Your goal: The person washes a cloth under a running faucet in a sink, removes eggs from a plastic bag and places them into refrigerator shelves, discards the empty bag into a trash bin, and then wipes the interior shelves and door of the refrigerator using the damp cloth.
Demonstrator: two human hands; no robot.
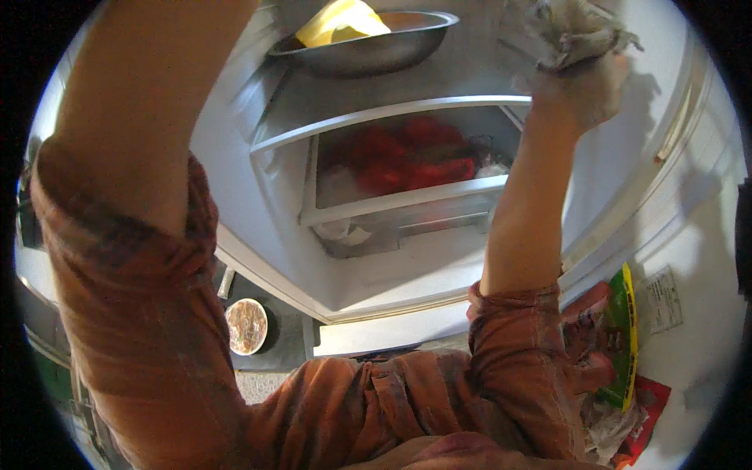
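An open refrigerator is before me, its white inner wall [617,158] on the right and a clear-fronted drawer [411,194] low down. My right hand [587,94] reaches inside, near the right wall, and grips a crumpled grey cloth [573,35]. My left forearm stretches up past the top edge, so the left hand is out of view. Ahead, on the shelf above the drawer, stands a wide metal bowl [364,59] with a yellow item [335,23] in it; what the item is I cannot tell.
Red packages [405,153] lie inside the drawer. Left of the refrigerator, a round bowl under plastic wrap [247,326] rests on a dark surface [282,323]. Outside on the right are a green and yellow bag [623,346] and a red packet [649,411].
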